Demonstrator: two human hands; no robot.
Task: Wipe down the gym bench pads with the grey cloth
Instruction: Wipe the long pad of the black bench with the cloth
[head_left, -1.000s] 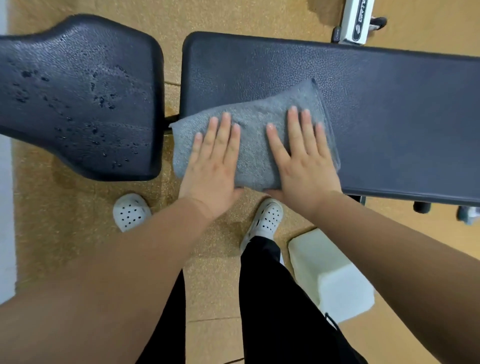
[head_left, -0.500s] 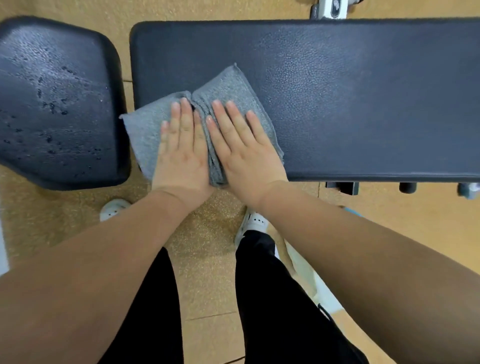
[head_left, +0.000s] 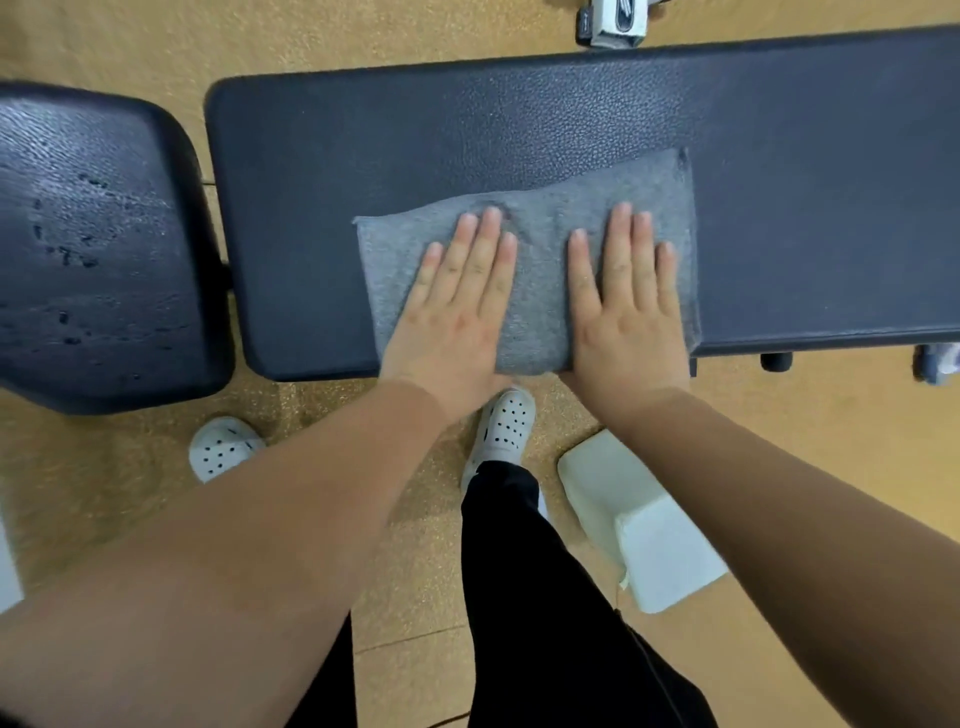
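Mid-wipe on the long pad (head_left: 519, 119) right now. The grey cloth (head_left: 540, 291) is spread flat on its near half, its near edge hanging a bit over the side. My left hand (head_left: 457, 312) and right hand (head_left: 628, 312) are both pressed palm-down on it, fingers straight, not gripping anything. Next I reckon I slide it along the rest of this pad with even pressure, then hit the seat pad (head_left: 98, 244) to my left. That one looks beaded with droplets, though some could be glare.
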